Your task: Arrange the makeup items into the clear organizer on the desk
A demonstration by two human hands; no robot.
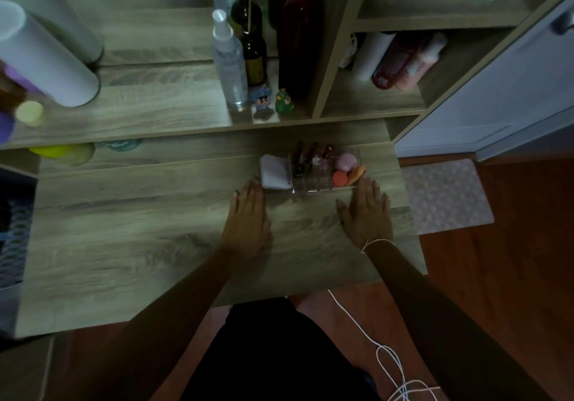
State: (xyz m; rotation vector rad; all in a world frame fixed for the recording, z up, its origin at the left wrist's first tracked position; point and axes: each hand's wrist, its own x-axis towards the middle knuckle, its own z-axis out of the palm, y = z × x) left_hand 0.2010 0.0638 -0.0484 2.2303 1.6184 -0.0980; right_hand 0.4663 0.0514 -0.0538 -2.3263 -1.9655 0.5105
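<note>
The clear organizer sits on the wooden desk near its far right. Inside it I see a white compact at the left, several dark red lipstick tubes in the middle, and a pink sponge, a coral round piece and an orange sponge at the right. My left hand lies flat on the desk, fingertips at the organizer's left front corner. My right hand lies flat at its right front corner. Both hands hold nothing.
A raised shelf behind holds a clear spray bottle, dark bottles, two small figurines and a white cylinder. Yellow and teal jars stand under it at the left. A white cable hangs past the desk's front edge.
</note>
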